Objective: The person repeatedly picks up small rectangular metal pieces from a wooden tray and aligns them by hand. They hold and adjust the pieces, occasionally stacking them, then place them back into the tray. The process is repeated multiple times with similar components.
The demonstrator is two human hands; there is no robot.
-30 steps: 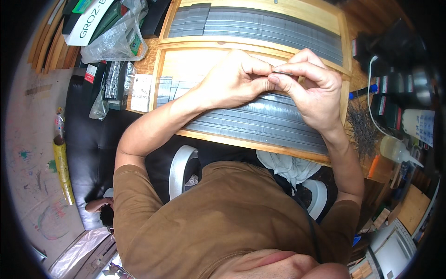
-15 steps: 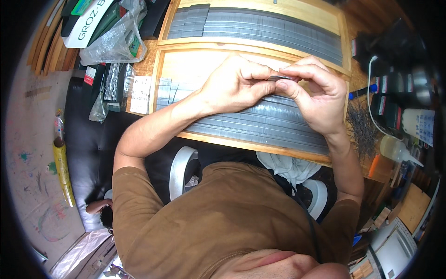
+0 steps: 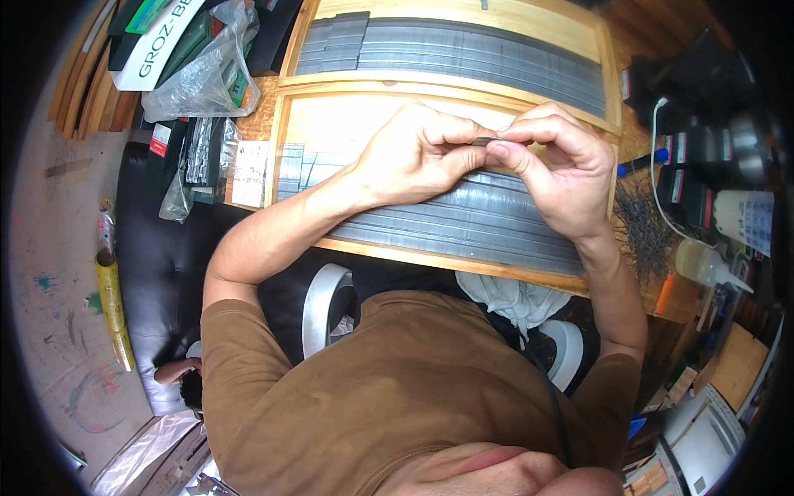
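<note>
Above the near wooden tray [image 3: 430, 260], my left hand [image 3: 413, 157] and my right hand [image 3: 566, 165] meet fingertip to fingertip. Between them they pinch a short, thin dark metal piece [image 3: 483, 141], mostly covered by the fingers. Both hands are closed, thumbs against index fingers. Long rows of thin grey metal strips [image 3: 471, 217] lie packed side by side in the tray, just under my hands. At its left end sits a smaller group of strips [image 3: 291, 169], partly hidden by my left forearm.
A second wooden tray [image 3: 614, 83] with similar rows of strips adjoins on the far side. Loose dark metal pieces [image 3: 643, 227] are heaped to the right, near a white cable [image 3: 656, 157] and a squeeze bottle [image 3: 699, 260]. Boxes and a plastic bag [image 3: 194, 91] stand at left.
Hardly anything differs. Both hands keep their pinch on the metal piece in nearly the same place, while the whole view has shifted slightly.
</note>
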